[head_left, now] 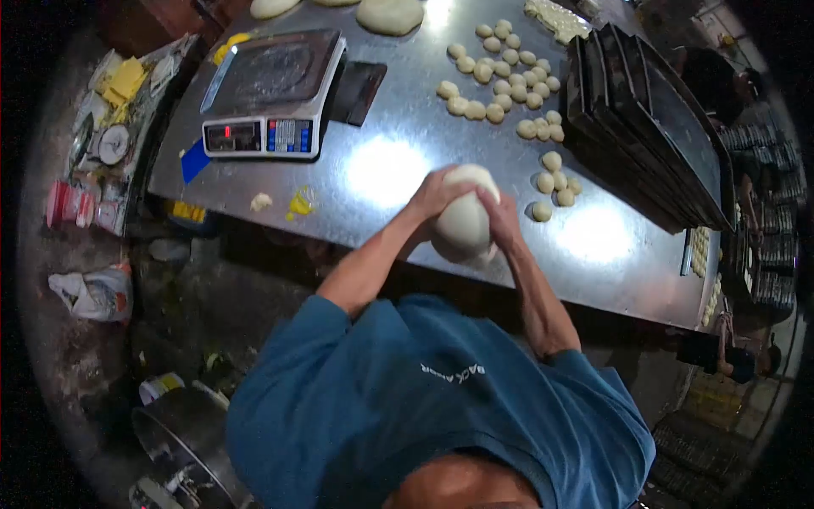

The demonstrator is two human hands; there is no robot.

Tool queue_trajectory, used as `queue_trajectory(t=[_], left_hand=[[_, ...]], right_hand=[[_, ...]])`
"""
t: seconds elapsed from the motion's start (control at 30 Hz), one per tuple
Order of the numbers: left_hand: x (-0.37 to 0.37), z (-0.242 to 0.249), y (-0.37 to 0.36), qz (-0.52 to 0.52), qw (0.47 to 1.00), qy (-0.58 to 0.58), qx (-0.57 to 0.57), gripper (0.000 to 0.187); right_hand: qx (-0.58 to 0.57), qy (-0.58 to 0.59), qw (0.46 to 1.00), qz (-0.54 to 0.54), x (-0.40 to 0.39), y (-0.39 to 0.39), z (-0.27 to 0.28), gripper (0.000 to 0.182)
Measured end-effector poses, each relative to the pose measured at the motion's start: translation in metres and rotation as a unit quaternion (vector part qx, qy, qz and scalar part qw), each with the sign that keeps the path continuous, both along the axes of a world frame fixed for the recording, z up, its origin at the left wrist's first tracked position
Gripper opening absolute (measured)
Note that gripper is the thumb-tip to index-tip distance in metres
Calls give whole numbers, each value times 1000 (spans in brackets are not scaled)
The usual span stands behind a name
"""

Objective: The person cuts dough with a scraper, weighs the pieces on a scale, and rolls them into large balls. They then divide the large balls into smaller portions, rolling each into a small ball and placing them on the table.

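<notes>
A large, smooth, pale piece of dough (462, 227) is between my two hands near the front edge of the metal table (356, 208). My left hand (434, 193) wraps its left and upper side. On the right, my right hand (502, 218) presses against the same dough with the fingers bent around it. The underside of the dough and some fingertips are hidden. To the right of my hands lie several small dough balls (552, 182), with a larger scatter of them (502, 86) farther back.
A digital scale (271, 93) stands at the left, beside a dark flat plate (360, 92). Big dough rounds (390, 15) lie at the back. Black trays (653, 127) lean in a stack on the right. Yellow scraps (300, 202) lie by the front edge. A metal bowl (182, 441) is below left.
</notes>
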State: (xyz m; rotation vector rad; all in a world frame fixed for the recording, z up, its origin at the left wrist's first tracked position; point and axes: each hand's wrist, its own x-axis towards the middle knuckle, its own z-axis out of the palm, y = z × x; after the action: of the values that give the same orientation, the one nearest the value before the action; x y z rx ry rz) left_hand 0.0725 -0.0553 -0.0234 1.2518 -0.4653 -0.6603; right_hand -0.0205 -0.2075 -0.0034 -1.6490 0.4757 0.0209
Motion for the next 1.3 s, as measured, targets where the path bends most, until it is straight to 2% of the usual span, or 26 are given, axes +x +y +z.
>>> queue_trajectory(t=[0.17, 0.23, 0.27, 0.3, 0.33, 0.37, 0.4, 0.5, 0.53, 0.6, 0.63, 0.67, 0.7, 0.73, 0.77, 0.8, 0.87, 0.9, 0.93, 1.0, 1.07, 1.1, 1.13, 1.17, 1.2, 1.3], left_hand=[[13, 132, 29, 38, 998, -43, -40, 31], [8, 151, 51, 28, 990, -139, 13, 30], [7, 152, 60, 12, 980, -192, 52, 30], [2, 142, 64, -23, 990, -115, 85, 33], [5, 94, 60, -4, 964, -233, 126, 38], [-1, 41, 57, -39, 925, -244, 290, 42], [-7, 9, 56, -74, 858, -246, 446, 46], [0, 1, 58, -153, 900, -175, 368, 54], [2, 38, 55, -194, 940, 8, 281, 57], [15, 69, 43, -226, 896, 176, 340, 46], [19, 71, 45, -223, 896, 179, 340, 46], [24, 72, 49, -232, 930, 185, 218, 46], [27, 70, 51, -236, 949, 189, 93, 47], [44, 64, 38, -217, 855, 297, 366, 49], [58, 26, 39, -173, 887, 357, 238, 50], [74, -10, 44, -128, 901, 402, 101, 51], [49, -15, 70, 63, 982, 177, -18, 54], [38, -12, 81, 162, 985, 50, 7, 55], [19, -11, 90, 252, 964, -76, 26, 56], [-6, -23, 95, 204, 959, -174, 91, 59], [-24, -43, 60, 138, 905, -375, 149, 59], [-22, -27, 41, 126, 903, -387, 138, 59], [-20, -11, 28, 49, 973, -208, 90, 55], [-19, 7, 17, -24, 999, -21, 40, 53], [-26, 18, 13, -24, 999, -27, 39, 53], [-9, 68, 1, -13, 999, -33, 4, 39]], right_hand=[[17, -157, 986, 47, 35, 10, 105, 40], [-159, -273, 938, 144, 35, 11, 133, 38], [-171, -301, 931, 120, 32, 14, 110, 39], [-166, -268, 939, 139, 21, 16, 84, 39], [-115, -181, 970, 114, 7, 26, 54, 40], [-81, 56, 984, 149, -2, 30, 38, 44], [-253, 66, 951, 164, -8, 35, -9, 53], [-206, 76, 942, 254, -5, 27, 24, 59], [-254, 171, 918, 250, -7, 34, 53, 63], [-315, 246, 884, 242, 0, 46, 84, 72], [-498, 64, 843, 196, -13, 65, 91, 76], [-643, -128, 743, 134, -15, 83, 91, 80], [-586, -143, 776, 186, -1, 101, 76, 81], [-522, -150, 806, 238, 3, 112, 55, 81], [-587, -127, 760, 248, 10, 109, 39, 78], [-593, -139, 756, 240, 25, 100, 33, 78], [-509, -111, 825, 220, 31, 72, 23, 70], [-480, -125, 842, 214, 36, 56, 17, 54], [-484, -126, 843, 196, 32, 50, 16, 54], [-362, 69, 922, 115, 19, 31, 23, 47], [-208, 48, 973, 91, 3, 7, 6, 44], [-93, 85, 989, 83, -3, 2, 11, 44], [-92, 78, 990, 70, -8, 4, 15, 44], [10, 76, 997, 11, -8, 5, 22, 44], [115, 77, 990, -41, -13, 9, 30, 45], [43, -59, 997, -38, -3, 7, 77, 39]])
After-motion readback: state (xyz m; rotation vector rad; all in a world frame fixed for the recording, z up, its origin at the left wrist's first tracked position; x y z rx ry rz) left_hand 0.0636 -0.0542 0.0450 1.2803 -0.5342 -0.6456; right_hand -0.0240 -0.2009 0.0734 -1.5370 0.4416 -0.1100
